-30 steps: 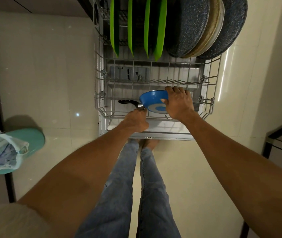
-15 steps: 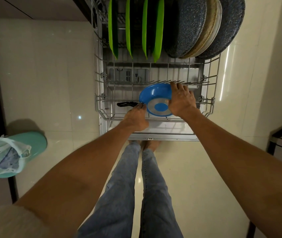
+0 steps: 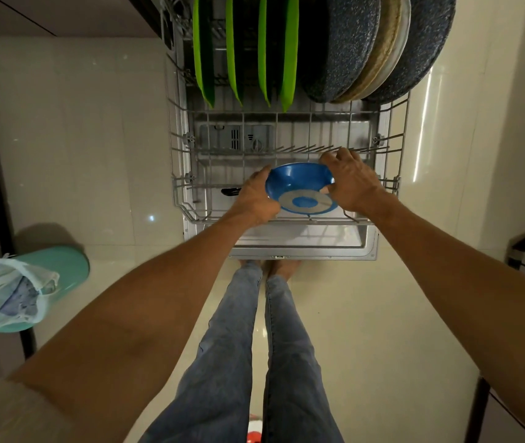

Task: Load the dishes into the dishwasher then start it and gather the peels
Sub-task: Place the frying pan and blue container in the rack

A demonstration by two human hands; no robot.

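The left hand (image 3: 256, 201) curls around the left edge of a small blue frying pan with a pale grey ring on its underside (image 3: 301, 188), at the spot where its black handle (image 3: 230, 191) joins the bowl; the handle sticks out to the left past the knuckles. The right hand (image 3: 349, 180) grips the pan's right rim, thumb on the underside and fingers bent over the far edge. Held between both hands, the pan is tilted on edge with its base facing the camera, inside the front part of the grey wire lower rack (image 3: 184, 183) of the dishwasher.

The rack is pulled out over the open stainless dishwasher door (image 3: 306, 243). Farther back in the same rack stand four bright green plates (image 3: 234, 52) on edge, side by side, and to their right three large round pans or lids, two speckled dark blue (image 3: 338, 46) with a beige one (image 3: 382, 52) between them.

Below the door, the person's legs in blue jeans (image 3: 232, 346) and bare feet stand on a glossy cream tile floor (image 3: 72, 139). At the left a teal bin lined with a white plastic bag (image 3: 14, 289) sits on the floor.
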